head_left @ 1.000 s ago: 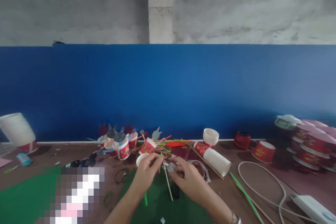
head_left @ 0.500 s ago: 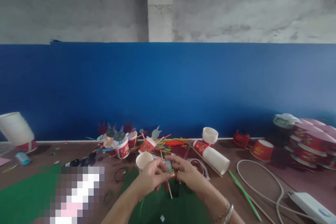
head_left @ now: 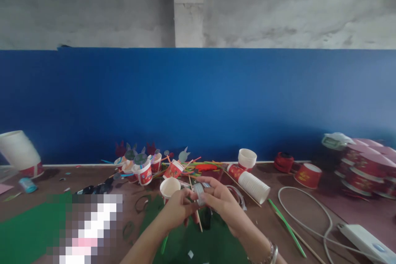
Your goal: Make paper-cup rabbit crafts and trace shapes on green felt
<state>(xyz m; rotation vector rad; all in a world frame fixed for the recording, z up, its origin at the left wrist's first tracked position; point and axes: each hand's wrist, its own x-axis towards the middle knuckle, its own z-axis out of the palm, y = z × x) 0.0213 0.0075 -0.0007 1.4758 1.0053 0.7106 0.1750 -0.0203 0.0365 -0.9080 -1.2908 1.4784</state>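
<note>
Over a dark green sheet, my two hands meet near the middle. My left hand is closed on a thin wooden stick, which slants up through the fingers. A whitish, see-through roll that looks like clear tape is pinched between the thumb and fingers of my right hand, close to the left fingertips. Just behind my left hand stands a white paper cup. A black object lies beneath the hands, partly hidden. A bit of green strip shows under my left wrist.
Decorated red cups and coloured strips lie along the back. A cup stack rests on its side at right, near a white cable and power strip. More red cups are piled far right.
The right hand's fingers have closed around the tape roll, with the thumb now across it. The green piece at the left fingertips no longer shows. The view has shifted slightly.
</note>
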